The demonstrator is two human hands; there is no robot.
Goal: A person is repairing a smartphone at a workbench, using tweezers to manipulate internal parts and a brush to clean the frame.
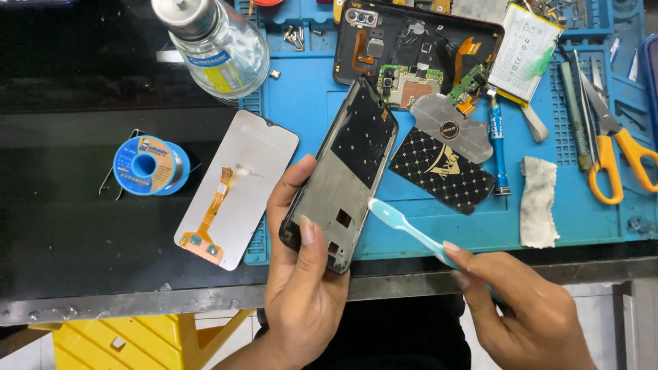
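Left hand (301,274) grips the phone frame (343,171) by its lower edges above the blue mat (308,103); right hand (528,308) pinches a toothbrush (408,229), bristles on the frame. Frame judged light, thin, stiff, bendable: best held by its rims.

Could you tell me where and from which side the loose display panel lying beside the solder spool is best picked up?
Take the display panel by its two long edges near the middle, coming from above. It lies flat, back side up, and the orange flex cable runs down its lower half, so a grip on the edges probably keeps fingers off the cable. The solder spool to its left leaves room.
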